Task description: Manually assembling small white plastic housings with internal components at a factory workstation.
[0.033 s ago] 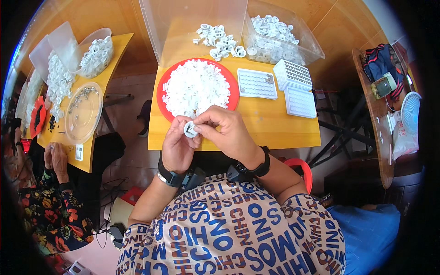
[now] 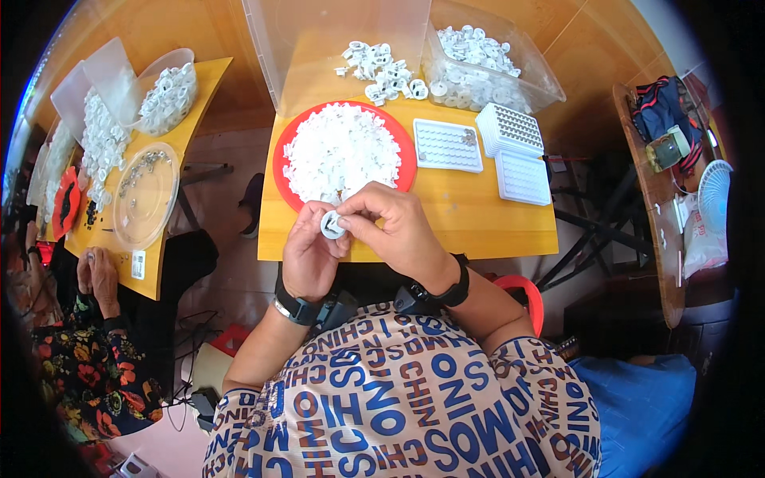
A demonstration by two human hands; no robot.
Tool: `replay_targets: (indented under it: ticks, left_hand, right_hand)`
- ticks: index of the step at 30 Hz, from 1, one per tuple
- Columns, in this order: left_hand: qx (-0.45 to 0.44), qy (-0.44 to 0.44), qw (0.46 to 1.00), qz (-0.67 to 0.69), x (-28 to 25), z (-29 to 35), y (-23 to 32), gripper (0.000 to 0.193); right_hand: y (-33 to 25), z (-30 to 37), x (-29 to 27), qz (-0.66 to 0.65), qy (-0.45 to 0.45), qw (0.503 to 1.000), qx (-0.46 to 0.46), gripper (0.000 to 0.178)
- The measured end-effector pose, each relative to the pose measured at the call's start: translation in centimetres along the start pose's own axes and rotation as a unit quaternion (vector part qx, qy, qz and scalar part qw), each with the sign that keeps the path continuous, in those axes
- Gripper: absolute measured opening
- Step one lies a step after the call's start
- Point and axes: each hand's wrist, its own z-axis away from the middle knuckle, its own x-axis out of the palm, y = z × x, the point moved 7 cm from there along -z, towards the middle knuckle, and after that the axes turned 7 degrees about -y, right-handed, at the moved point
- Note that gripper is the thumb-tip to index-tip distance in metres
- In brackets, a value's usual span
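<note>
Just in front of the table's near edge, my left hand (image 2: pixel 311 251) is closed around a small white round plastic part (image 2: pixel 329 225) with a dark slot in its face. My right hand (image 2: pixel 396 229) comes in from the right, its thumb and forefinger pinched on the part's right rim. Whether a smaller piece sits between those fingertips is too small to tell. Right beyond both hands stands a red round tray (image 2: pixel 408 151) heaped with small white plastic pieces (image 2: pixel 341 153).
On the wooden table (image 2: pixel 494 227) are a white tray of small metal bits (image 2: pixel 448 146), stacked white trays (image 2: pixel 510 131), loose white parts (image 2: pixel 382 72) and a clear bin (image 2: pixel 550 88). Leftward, a co-worker's hands (image 2: pixel 100 275) rest by another table (image 2: pixel 203 88). A fan (image 2: pixel 715 195) stands right.
</note>
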Motion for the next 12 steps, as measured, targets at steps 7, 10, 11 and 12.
replay_targets:
  ticks: [7,10,11,12]
  left_hand:
    - [0.002,0.007,1.0,0.002,-0.08,0.05,-0.15,0.02]
    - [0.005,0.024,1.0,-0.017,-0.28,0.06,-0.25,0.022]
    - [0.002,0.031,0.999,-0.02,-0.3,0.1,-0.28,0.023]
    - [-0.001,0.038,0.999,-0.024,-0.29,0.19,-0.29,0.024]
  right_hand:
    - [-0.4,0.1,0.34,0.044,0.013,0.998,-0.032,0.005]
    - [-0.43,0.16,0.33,0.076,0.015,0.996,-0.052,0.005]
    - [-0.51,0.19,0.35,0.084,0.018,0.995,-0.059,0.004]
    - [-0.61,0.25,0.39,0.091,0.021,0.993,-0.067,0.004]
